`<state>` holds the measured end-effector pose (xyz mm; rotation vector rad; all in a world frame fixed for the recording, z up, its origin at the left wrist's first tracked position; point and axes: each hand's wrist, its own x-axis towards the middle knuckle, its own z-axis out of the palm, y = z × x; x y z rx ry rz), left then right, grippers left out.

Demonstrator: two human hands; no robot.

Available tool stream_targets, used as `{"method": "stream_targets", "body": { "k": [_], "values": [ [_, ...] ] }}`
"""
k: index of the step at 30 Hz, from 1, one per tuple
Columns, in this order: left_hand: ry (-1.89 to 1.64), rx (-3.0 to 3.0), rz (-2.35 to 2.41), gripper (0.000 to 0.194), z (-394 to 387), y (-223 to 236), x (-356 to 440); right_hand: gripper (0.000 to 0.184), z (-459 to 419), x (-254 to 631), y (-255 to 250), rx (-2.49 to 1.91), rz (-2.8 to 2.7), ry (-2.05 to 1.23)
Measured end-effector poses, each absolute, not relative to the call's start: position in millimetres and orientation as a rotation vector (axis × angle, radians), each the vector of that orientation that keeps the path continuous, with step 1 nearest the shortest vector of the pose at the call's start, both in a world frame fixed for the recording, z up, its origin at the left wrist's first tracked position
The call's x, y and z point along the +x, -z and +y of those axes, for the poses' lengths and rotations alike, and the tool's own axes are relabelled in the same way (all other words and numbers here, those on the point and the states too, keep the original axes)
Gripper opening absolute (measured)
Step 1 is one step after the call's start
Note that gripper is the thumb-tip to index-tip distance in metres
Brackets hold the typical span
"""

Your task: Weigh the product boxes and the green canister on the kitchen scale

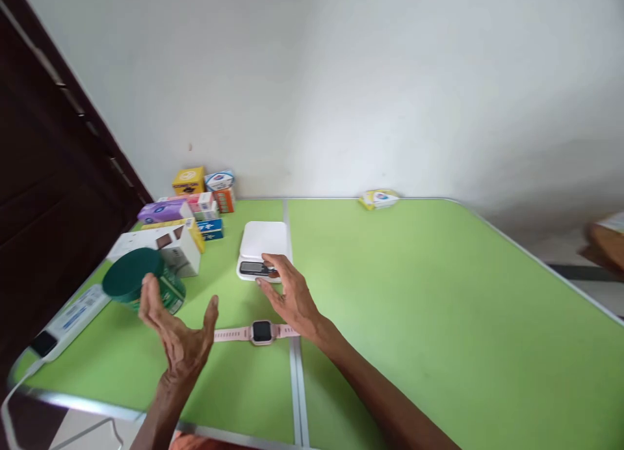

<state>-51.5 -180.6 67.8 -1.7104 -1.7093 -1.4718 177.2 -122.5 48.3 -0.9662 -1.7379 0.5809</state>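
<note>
My left hand (178, 336) is held above the table with thumb and fingers spread, holding nothing. It is in front of a green tub (134, 274) with a dark green lid and hides part of it; I cannot tell if they touch. A white kitchen scale (264, 240) with a small grey display lies past my right hand (292, 297). That hand has its thumb and fingers apart, fingertips over the scale's display edge. Between my hands a pink-strapped smartwatch (262, 332) lies flat, its strap stretched out sideways.
Several small boxes are stacked at the back left, among them a yellow box (189, 180) and a purple box (164, 211). A white power strip (73, 323) lies along the left edge. A yellow-and-white packet (379, 198) rests by the wall. A metal seam (298, 391) crosses the green table.
</note>
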Motion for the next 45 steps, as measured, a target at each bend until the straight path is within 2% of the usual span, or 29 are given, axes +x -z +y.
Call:
{"method": "stream_targets", "body": {
  "k": [4,7,11,17,22,26,30,35,39,45],
  "values": [
    [1.626,-2.261,-1.616,0.088,-152.8,-70.4,53.2,0.044,-105.2,279.7,-25.3,-1.251,-1.469,-0.267],
    [1.606,-2.722,-1.551,0.080,-128.3,-58.0,131.5,0.058,-91.9,369.7,-3.9,-1.510,-1.136,-0.067],
    [1.513,-3.176,-1.517,0.086,-91.7,-29.6,212.6,0.081,-74.9,465.3,10.5,-1.713,-0.717,-0.073],
    [1.450,-3.262,-1.790,0.091,-21.1,-16.4,287.6,0.110,-13.4,521.6,2.3,-1.664,-0.673,-0.155],
    [1.361,-3.149,-1.968,0.093,34.7,-27.3,326.4,0.095,64.1,538.9,-5.9,-1.667,-0.699,-0.227],
    [1.474,-3.077,-1.945,0.097,67.3,-23.1,349.0,0.081,103.7,541.5,-5.1,-1.793,-0.812,-0.277],
    [1.561,-3.066,-1.885,0.106,88.4,-14.8,361.1,0.061,106.9,538.3,1.8,-1.952,-1.042,-0.223],
    [1.494,-3.075,-1.898,0.112,99.9,-17.4,363.8,0.040,84.4,524.2,2.7,-1.854,-1.203,-0.238],
    [1.299,-3.023,-1.980,0.103,94.5,-27.1,352.7,0.035,57.8,500.1,-4.1,-1.802,-1.157,-0.292],
    [1.045,-3.025,-1.970,0.074,43.1,-31.5,308.0,0.044,-14.6,453.8,-6.8,-1.728,-1.085,-0.274]
  ]
}}
